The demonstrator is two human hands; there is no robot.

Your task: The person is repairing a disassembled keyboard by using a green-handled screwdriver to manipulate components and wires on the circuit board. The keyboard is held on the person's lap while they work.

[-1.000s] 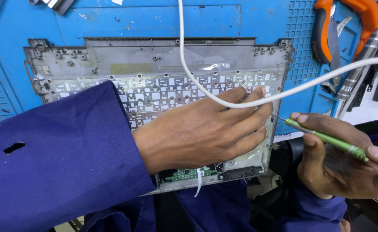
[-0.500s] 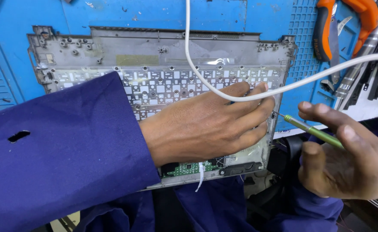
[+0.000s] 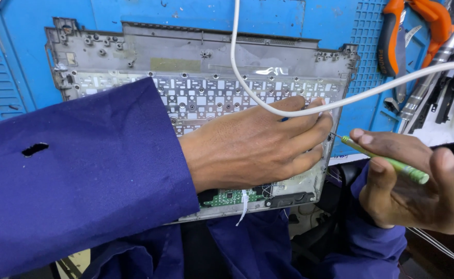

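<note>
Bench (image 3: 134, 13): covered by a blue work mat, ridged at the left edge and gridded with small square cells at the upper right.

Laptop keyboard frame (image 3: 185, 67): grey, lying underside up across the middle of the mat, its near edge overhanging the bench toward the person. Rows of small white-backed cutouts and screw posts show across its middle. A strip of clear film sits near its upper right.

Sleeve (image 3: 72, 181): dark blue, crossing the frame from the lower left, with a small hole in the cloth.

Left hand (image 3: 253, 144): laid flat, palm down, on the right half of the frame, fingers together and stretched toward the frame's right edge.

Right hand (image 3: 418, 186): off the bench's edge at the right, curled round a thin green screwdriver (image 3: 387, 161), thumb and fingers pinching the shaft. The tool's fine tip points left and meets the frame's right edge just beside the left fingertips.

White cable (image 3: 299, 106): hanging from the top, looping over the left hand and running out to the right.

Orange-handled pliers (image 3: 392, 36): on the mat, upper right, beside a cluster of dark and metal tools.

Green circuit board (image 3: 229, 197): small, at the frame's near edge, below the left wrist.
</note>
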